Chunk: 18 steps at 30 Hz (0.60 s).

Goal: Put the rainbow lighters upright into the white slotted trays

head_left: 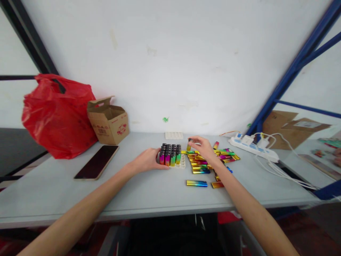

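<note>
Hiding some loose lighters, the right hand pinches one.

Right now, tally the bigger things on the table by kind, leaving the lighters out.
Red plastic bag: 1
Cardboard box: 1
Phone: 1
Power strip: 1
White trays: 2
Total: 6

a small packing workshop: bare worktable, blue steel racking (cardboard cartons about).

Tray of lighters lies left of loose lighters, phone farther left
</note>
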Each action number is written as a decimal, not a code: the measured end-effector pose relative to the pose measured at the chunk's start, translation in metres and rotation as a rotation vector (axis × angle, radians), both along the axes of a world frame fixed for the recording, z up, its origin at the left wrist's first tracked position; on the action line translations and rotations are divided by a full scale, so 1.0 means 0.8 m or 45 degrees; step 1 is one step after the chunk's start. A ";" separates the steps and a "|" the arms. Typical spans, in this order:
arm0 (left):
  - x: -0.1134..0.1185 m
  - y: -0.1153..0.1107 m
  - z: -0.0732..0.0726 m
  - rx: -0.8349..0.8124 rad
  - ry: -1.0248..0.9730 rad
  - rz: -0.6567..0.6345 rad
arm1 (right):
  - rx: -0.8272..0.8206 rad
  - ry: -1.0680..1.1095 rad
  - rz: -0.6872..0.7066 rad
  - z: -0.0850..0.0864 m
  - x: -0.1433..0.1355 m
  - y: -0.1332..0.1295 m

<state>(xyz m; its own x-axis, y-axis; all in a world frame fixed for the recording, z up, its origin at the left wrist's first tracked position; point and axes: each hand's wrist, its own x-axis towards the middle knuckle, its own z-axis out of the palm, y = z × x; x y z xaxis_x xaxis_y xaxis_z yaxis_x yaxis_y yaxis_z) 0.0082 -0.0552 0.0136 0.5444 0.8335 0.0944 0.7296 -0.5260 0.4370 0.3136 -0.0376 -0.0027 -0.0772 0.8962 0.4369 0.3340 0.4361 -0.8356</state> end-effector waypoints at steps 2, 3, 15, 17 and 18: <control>0.003 0.000 -0.004 0.010 0.006 0.033 | -0.100 0.265 0.029 0.006 -0.005 -0.005; 0.004 0.001 -0.005 0.013 0.007 0.039 | -0.153 0.388 0.056 0.009 -0.009 -0.008; 0.002 0.002 -0.008 0.010 -0.011 -0.003 | -0.411 0.342 0.210 0.015 -0.034 -0.034; 0.002 0.002 -0.008 0.016 0.002 -0.008 | -0.292 0.191 0.101 0.008 -0.035 -0.032; 0.002 0.002 -0.008 0.019 0.000 -0.010 | -0.231 0.114 0.041 0.005 -0.035 -0.031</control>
